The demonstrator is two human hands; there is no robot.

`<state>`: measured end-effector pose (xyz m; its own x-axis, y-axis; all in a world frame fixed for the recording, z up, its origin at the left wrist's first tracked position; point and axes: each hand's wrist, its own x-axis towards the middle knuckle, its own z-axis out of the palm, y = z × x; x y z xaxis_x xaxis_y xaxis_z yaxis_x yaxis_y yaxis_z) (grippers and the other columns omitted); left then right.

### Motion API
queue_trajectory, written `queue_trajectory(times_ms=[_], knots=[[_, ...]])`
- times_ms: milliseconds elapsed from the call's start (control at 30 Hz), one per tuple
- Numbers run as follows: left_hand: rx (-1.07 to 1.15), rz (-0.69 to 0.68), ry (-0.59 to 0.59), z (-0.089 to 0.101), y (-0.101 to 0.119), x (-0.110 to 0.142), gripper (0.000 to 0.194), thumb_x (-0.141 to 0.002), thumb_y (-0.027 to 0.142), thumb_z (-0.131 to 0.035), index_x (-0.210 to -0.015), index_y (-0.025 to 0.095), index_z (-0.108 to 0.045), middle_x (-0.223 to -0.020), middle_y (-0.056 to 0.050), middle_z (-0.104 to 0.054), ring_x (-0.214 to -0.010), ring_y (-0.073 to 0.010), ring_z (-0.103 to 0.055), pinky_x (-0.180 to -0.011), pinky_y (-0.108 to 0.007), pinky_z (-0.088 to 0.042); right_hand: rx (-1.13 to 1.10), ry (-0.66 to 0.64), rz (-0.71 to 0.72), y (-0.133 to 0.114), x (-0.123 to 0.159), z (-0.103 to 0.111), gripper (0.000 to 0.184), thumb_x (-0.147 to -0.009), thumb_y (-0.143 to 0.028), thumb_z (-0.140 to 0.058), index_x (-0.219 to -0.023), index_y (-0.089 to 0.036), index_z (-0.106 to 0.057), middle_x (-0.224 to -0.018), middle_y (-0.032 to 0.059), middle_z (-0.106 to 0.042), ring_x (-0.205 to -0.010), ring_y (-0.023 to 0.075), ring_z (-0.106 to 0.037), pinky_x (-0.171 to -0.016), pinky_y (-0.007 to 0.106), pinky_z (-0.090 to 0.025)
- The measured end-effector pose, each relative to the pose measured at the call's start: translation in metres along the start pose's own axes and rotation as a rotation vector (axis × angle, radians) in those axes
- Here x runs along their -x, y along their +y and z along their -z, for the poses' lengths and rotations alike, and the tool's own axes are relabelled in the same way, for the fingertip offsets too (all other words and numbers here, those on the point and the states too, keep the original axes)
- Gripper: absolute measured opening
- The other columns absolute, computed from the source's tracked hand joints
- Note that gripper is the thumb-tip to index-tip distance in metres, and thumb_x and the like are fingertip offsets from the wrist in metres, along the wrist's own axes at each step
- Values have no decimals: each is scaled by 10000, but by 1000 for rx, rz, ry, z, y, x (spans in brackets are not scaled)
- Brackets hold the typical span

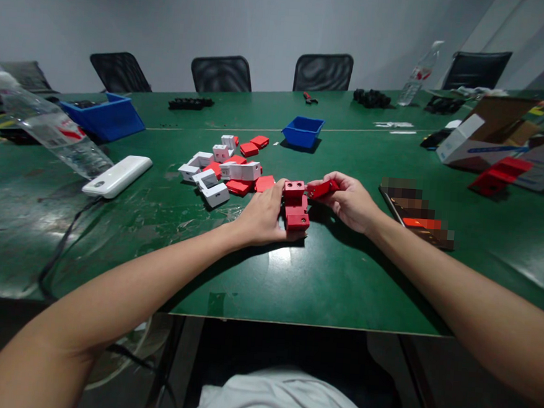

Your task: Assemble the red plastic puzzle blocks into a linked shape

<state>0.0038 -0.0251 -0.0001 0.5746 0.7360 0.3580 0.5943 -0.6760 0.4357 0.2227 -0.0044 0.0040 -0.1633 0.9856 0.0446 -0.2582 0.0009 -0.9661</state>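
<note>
My left hand [265, 216] is closed around a red plastic bracket [296, 207] with small holes in its end blocks, held just over the green table. Between the thumb and fingers of my right hand [350, 202] is a smaller, flat red plastic piece [322, 189]. This piece sits right beside the bracket's upper right side; whether they touch I cannot tell. Beyond my left hand lies a loose pile of white brackets [241, 171] and red blocks [238, 187], similar in make.
A small blue bin [303, 131] stands past the pile. On the left are a white power bank [118, 176] with a cable, a tilted water bottle [56, 128] and a larger blue bin [105, 118]. A phone [411, 214] and a cardboard box [486, 135] lie to the right.
</note>
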Motion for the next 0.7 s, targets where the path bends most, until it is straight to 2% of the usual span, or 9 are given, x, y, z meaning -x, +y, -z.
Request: queue_trajectory(times_ms=[133, 267, 433, 533, 633, 700], knots=[[-7, -2, -2, 0, -1, 0, 1010, -670, 626, -771, -1414, 146, -284, -1299, -224, -578, -1204, -410, -598, -958, -550, -500, 1, -2, -10, 1, 0, 1, 354, -535, -6, -646, -806, -210, -545, -894, 21, -760, -893, 217, -729, -881, 432, -580], [-17, 9, -9, 0, 0, 0, 1043, -660, 633, -775, -1417, 118, -276, -1301, -245, -578, -1189, -419, -602, -953, -565, -500, -14, 11, -11, 0, 1, 0, 354, -529, -30, -722, -810, -202, -589, -832, -9, -731, -799, 164, -705, -893, 379, -572], [-25, 10, -11, 0, -1, 1, 1060, -664, 644, -767, -1427, 99, -272, -1335, -268, -552, -1228, -432, -581, -979, -575, -489, 18, -13, -17, 1, 3, -4, 367, -585, -228, -878, -859, -197, -636, -886, 12, -723, -830, 168, -694, -863, 372, -579], [-22, 2, -14, -1, -2, 1, 1058, -669, 634, -768, -1439, 114, -262, -1329, -259, -558, -1225, -423, -584, -978, -573, -489, 75, -2, -5, 2, 3, -3, 431, -567, -304, -913, -874, -197, -630, -868, 5, -705, -765, 154, -668, -743, 323, -566], [-21, 1, -11, -1, -2, 1, 1046, -669, 634, -769, -1435, 128, -268, -1314, -242, -570, -1211, -415, -593, -968, -565, -495, 143, 21, 10, 4, 2, -1, 459, -558, -330, -915, -897, -199, -635, -789, -19, -672, -651, 123, -601, -583, 257, -471], [-17, 2, -10, 0, -1, 1, 1029, -670, 632, -767, -1422, 123, -283, -1305, -241, -573, -1205, -416, -595, -962, -564, -499, 172, 21, 31, 4, 2, -1, 438, -553, -313, -908, -889, -194, -652, -760, -27, -665, -616, 107, -560, -543, 241, -407]])
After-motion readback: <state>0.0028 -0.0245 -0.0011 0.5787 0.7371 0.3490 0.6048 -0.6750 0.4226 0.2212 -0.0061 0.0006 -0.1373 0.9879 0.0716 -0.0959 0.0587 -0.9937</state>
